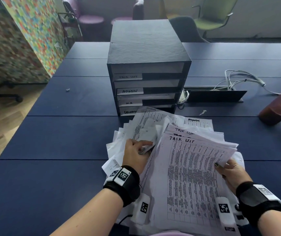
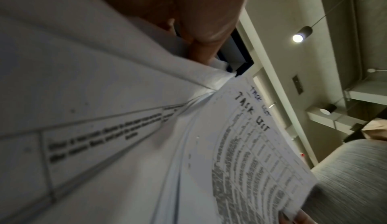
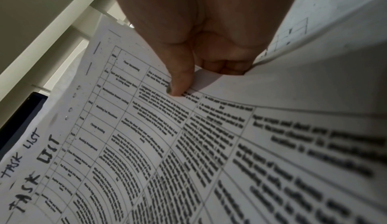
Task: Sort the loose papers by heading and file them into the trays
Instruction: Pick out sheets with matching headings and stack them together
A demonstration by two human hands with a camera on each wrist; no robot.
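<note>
Risk: my right hand (image 1: 230,172) pinches TASK LIST sheets (image 1: 192,176) by one edge, my left hand (image 1: 136,154) pinches mixed papers (image 1: 146,126); headings may mingle, sheets slide off counter (image 1: 59,142).

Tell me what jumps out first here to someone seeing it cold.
The fanned heap of loose papers at the near edge of the dark blue table, with the right hand pinching up a sheet headed TASK LIST while the left hand grips other sheets. Just behind stands the black tray unit, its slots labelled TASK LIST, ADMIN, H.R and SECURITY.
</note>
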